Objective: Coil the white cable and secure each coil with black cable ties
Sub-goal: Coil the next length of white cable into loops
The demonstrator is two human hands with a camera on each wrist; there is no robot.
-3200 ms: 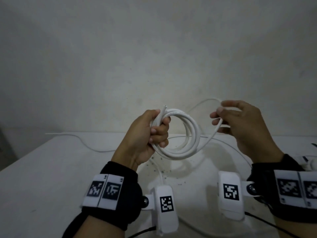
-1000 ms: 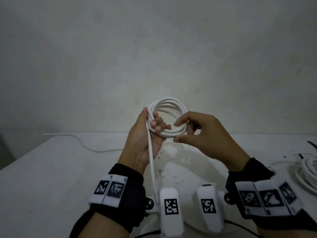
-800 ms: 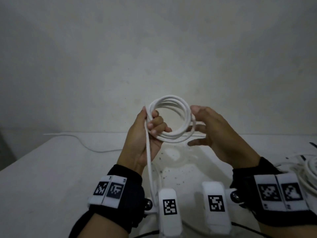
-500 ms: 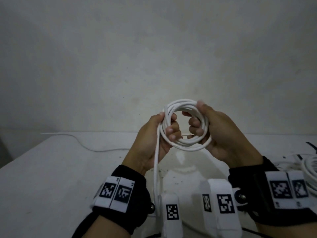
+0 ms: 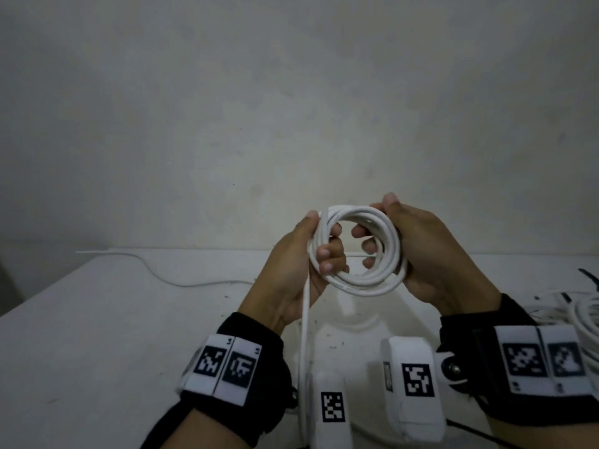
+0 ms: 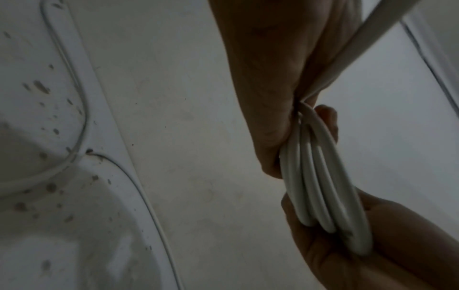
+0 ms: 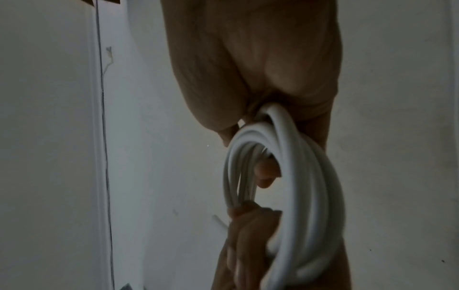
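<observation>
A white cable coil of several loops is held up above the table between both hands. My left hand grips its left side, fingers curled through the ring. My right hand grips the right side, thumb on top and fingers inside the loop. A loose tail of the cable hangs straight down from the left hand toward me. The left wrist view shows the coil edge-on between the two palms; in the right wrist view the coil hangs from the right fingers. No black tie is plainly visible.
A white table stands against a pale wall. A thin white cable trails across the back left of the table. More coiled white cable lies at the right edge, with a dark strip behind it.
Earlier the right hand held a free length of cable away from the coil. It has since laid that length on and closed round the coil's right side; both hands shifted slightly right.
</observation>
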